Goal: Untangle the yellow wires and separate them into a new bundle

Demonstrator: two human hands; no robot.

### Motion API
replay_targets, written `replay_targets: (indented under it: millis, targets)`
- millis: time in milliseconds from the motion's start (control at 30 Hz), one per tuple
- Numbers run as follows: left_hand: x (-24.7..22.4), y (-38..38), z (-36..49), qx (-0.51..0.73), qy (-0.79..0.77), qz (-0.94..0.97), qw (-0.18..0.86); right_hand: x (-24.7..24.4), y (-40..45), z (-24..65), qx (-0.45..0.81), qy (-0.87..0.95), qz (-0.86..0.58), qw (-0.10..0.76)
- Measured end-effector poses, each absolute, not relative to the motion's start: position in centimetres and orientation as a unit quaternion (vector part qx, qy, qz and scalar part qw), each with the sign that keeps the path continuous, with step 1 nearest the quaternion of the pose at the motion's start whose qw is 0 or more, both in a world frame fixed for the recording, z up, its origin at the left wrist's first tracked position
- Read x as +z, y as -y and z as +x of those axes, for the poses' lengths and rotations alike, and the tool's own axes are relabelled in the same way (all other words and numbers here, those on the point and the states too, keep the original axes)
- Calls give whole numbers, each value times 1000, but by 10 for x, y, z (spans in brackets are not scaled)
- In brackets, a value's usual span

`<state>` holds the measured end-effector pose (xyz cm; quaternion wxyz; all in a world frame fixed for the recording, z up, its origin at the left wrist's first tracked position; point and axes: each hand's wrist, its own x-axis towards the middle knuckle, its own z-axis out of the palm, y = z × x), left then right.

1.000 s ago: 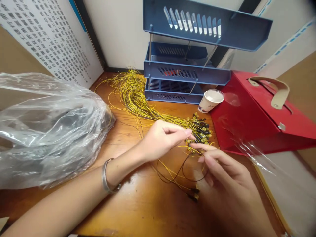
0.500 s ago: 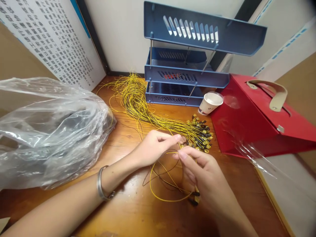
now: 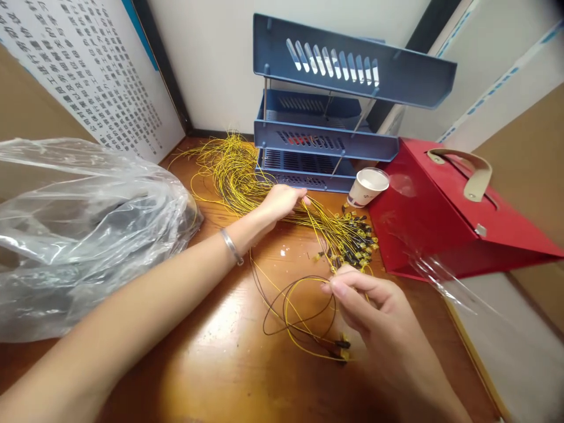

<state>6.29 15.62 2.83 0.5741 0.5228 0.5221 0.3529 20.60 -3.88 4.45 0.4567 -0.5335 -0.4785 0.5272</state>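
Observation:
A large bundle of yellow and black wires (image 3: 238, 176) lies across the wooden table, its black and yellow connector ends (image 3: 359, 241) fanned out at the right. Over the bundle's middle, my left hand (image 3: 284, 201) pinches some of the wires between thumb and fingers. My right hand (image 3: 368, 299), nearer the front, is closed on thin wires just below the connectors. From its fingertips, loops of yellow and dark wire (image 3: 288, 311) hang over the table, ending in black connectors (image 3: 342, 346) beside the right wrist.
A clear plastic bag (image 3: 110, 235) fills the left side. Behind the wires stands a blue tray rack (image 3: 326, 141), with a paper cup (image 3: 368, 187) by its right end. A red box with a beige handle (image 3: 440, 217) stands at the right.
My left hand has moved away from my right, up and left onto the wire bundle. My right hand has shifted slightly right and down, still holding wires. The view has shifted a little.

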Motion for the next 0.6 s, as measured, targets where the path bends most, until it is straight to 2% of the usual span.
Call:
replay_targets:
  millis: [233,367,433,533,600]
  targets:
    - [24,-169,68,341,-528,495,600,52,42,221,516,517,-535,424]
    - [29,-146,55,243,-482,541,645,49,46,219,519,507,-536,431]
    - [30,-131,44,231,-459,605,608,44,46,219,531,486,-536,441]
    - [30,-110,28,291,-434,677,519,36,46,220,558,426,-533,473]
    - [29,-100,20,301,-440,676,509,36,45,221,571,389,-529,492]
